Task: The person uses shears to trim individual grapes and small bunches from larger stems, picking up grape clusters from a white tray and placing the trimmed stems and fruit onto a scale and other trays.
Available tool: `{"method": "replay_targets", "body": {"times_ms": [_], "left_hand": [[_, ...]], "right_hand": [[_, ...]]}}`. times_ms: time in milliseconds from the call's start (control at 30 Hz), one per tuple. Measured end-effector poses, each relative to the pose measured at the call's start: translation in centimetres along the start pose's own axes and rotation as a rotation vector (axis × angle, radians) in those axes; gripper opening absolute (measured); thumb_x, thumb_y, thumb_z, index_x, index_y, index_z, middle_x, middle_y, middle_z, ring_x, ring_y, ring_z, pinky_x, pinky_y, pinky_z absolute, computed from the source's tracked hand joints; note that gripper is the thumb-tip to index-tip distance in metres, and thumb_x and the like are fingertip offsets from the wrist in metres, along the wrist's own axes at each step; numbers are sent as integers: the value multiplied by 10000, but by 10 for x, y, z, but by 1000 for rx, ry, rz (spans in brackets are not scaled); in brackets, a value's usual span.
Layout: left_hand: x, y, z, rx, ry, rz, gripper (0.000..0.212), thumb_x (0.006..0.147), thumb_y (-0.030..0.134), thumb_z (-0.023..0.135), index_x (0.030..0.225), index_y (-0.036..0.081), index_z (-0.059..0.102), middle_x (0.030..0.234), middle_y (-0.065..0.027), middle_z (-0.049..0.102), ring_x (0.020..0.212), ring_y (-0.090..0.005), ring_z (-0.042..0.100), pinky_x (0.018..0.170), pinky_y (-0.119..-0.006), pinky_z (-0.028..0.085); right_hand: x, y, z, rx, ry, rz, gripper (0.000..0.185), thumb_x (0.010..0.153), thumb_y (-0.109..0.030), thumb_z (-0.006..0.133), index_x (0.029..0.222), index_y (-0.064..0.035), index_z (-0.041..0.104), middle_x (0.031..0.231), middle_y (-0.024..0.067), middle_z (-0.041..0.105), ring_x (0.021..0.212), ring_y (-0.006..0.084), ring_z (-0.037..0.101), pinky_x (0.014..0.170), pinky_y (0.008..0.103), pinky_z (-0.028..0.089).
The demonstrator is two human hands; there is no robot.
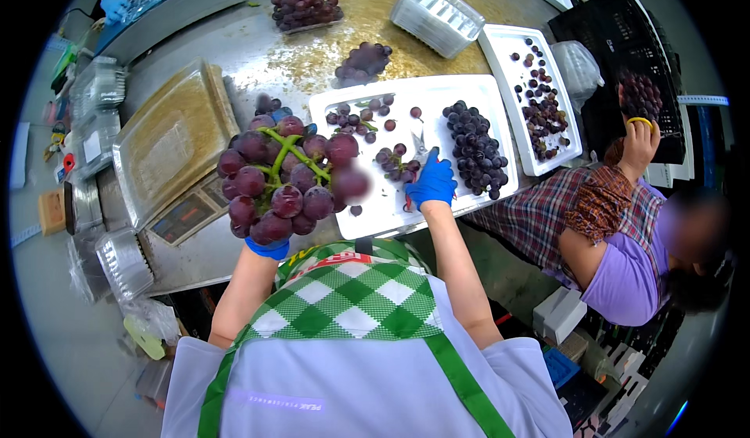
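Observation:
A large bunch of dark red grapes (287,180) with green stems is held up by my left hand (268,247), whose blue glove is mostly hidden beneath it. My right hand (432,181), also in a blue glove, is over a white foam tray (375,204) and closed on small scissors (418,145); their blades point away from me, and red handle parts show by the fingers. In the tray, a dark grape bunch (474,148) lies right of that hand, a small cluster (396,163) just left of it, and loose grapes and another cluster (351,120) farther back.
A scale (187,206) with a clear plastic tray (170,139) stands left. Stacked clear containers (436,16) and more grape bunches (306,9) lie at the back. Right are a second foam tray (515,86), a black crate (615,34) and a co-worker (621,250) holding grapes. Another person's gloved hand (115,6) is far left.

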State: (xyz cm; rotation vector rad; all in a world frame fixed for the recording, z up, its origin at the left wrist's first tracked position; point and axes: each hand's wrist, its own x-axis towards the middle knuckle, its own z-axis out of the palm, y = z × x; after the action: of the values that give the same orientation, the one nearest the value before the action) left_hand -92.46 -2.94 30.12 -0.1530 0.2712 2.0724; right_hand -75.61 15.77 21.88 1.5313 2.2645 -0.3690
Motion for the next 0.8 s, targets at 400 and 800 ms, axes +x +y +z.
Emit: {"method": "replay_targets", "body": {"times_ms": [400,800], "left_hand": [[0,1,0,-20,-14,9,427,861,354,381,1184,75,404,1197,-110,440,1096,-261,423,934,-428,339],[2,-2,1,-91,-109,29,460,871,381,362,1214,75,385,1228,-118,427,1126,-270,415,957,-438,332]], "right_hand": [[11,45,-16,94,187,-69,242,725,-126,537,940,-15,526,881,228,570,882,388,555,738,426,460],[-88,89,-89,899,-675,-202,340,789,-65,582,1113,18,522,921,29,593,811,93,512,720,243,429]]}}
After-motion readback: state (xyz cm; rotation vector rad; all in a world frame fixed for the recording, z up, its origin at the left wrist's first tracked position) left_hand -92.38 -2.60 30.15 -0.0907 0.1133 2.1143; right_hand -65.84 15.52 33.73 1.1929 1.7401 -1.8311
